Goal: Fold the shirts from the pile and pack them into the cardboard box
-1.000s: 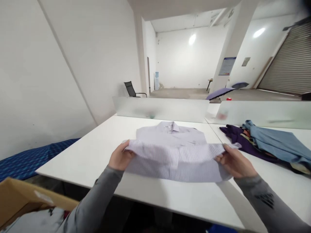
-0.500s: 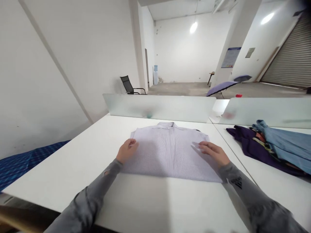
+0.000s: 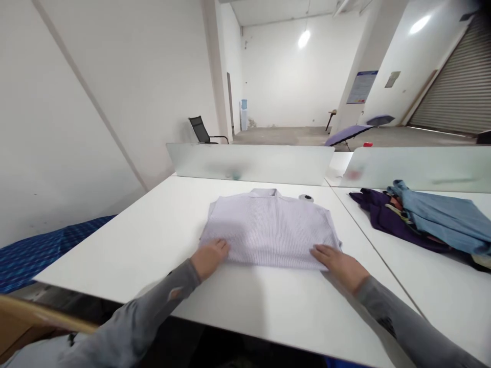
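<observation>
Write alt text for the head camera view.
A folded, pale striped shirt lies on a white table, with the person's left hand and right hand resting flat at its near corners. A pile of purple and blue clothes sits to the right.

— Hands?
— Left hand (image 3: 209, 257) palm down, fingers loosely curled. Right hand (image 3: 337, 260) flat, fingers spread.
— Arms?
— Both in grey sleeves, reaching forward; left thumb seems tucked, hard to tell.
</observation>
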`<state>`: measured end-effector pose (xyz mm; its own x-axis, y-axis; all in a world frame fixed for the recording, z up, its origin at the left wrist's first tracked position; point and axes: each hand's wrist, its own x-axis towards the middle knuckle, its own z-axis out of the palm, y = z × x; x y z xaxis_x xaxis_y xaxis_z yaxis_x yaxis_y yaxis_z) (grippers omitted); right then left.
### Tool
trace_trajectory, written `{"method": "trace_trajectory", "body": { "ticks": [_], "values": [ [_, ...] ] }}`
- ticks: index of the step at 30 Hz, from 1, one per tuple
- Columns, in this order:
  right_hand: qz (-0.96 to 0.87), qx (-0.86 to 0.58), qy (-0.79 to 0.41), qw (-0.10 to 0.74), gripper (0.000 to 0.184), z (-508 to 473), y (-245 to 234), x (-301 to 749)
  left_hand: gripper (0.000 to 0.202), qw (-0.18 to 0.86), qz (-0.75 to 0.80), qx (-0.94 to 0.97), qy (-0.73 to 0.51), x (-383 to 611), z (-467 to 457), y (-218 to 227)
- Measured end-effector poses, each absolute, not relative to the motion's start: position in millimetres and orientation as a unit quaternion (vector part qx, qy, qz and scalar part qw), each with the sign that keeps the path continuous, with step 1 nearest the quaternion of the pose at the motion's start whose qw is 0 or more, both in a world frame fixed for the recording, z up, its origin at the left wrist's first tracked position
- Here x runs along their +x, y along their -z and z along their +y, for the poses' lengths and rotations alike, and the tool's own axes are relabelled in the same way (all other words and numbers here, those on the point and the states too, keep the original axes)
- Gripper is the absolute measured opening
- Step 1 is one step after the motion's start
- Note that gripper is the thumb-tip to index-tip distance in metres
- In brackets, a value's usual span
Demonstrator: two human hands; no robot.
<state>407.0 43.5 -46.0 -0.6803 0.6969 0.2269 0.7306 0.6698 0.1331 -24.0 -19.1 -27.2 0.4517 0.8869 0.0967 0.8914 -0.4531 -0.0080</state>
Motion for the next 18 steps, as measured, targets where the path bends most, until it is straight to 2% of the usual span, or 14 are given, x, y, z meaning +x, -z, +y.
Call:
{"method": "trace_trajectory", "body": {
  "ticks": [3, 7, 10, 12, 14, 18],
  "values": [
    [-0.918, -0.38, 0.068, 0.089, 0.069, -7, 45, 431, 0.043, -0.014, -0.518, -0.855, 0.012, -35, -81, 25],
    [-0.934, -0.336, -0.065, 0.104, 0.062, -34, 19, 435, 0.039, -0.117, -0.475, -0.872, 0.031, -32, -117, -2],
    [-0.925, -0.336, -0.131, 0.117, 0.055, -9, -1, 390, 0.036, -0.14, -0.434, -0.883, 0.113, 3, -81, -20],
    [-0.917, -0.367, -0.09, 0.129, 0.056, 19, -1, 345, 0.034, -0.118, -0.389, -0.897, 0.174, 35, -37, -16],
    [-0.924, -0.364, -0.079, 0.087, 0.064, 50, 10, 307, 0.038, -0.086, -0.364, -0.906, 0.199, 59, 12, -1],
    [-0.897, -0.439, -0.021, 0.046, 0.064, 114, 35, 284, 0.055, -0.032, -0.52, -0.842, 0.141, 54, 89, 32]
  ]
}}
